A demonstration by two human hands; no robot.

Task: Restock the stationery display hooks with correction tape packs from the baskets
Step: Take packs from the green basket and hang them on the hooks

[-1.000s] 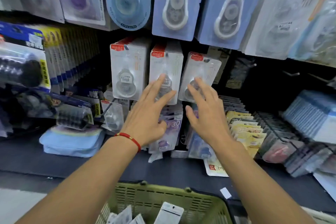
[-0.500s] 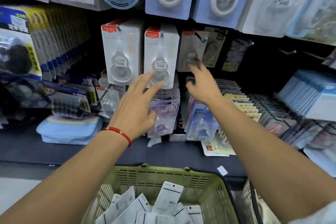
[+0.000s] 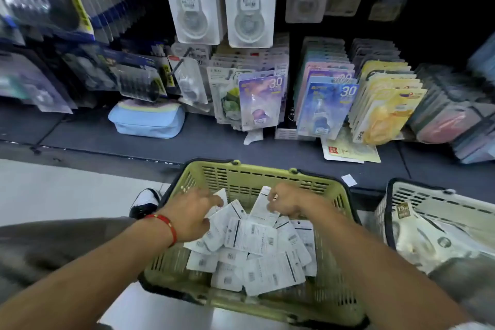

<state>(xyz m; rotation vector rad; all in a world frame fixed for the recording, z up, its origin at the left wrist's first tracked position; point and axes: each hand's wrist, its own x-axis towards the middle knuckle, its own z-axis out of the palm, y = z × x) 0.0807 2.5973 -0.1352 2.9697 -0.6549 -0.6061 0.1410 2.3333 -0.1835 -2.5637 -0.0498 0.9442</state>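
Flat white card-backed packs (image 3: 254, 238) are heaped in a slatted green plastic basket (image 3: 241, 177). One pack (image 3: 263, 206) is pinched by the right hand (image 3: 285, 202); the left hand (image 3: 191, 215), fingers loosely spread, rests on others.

Dim shelf backgrnd, motion blur, wide-angle warp at edges.

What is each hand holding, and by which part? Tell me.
Right hand pinches a white pack by its top edge in the green basket. Left hand rests on the packs; any grip is unclear.
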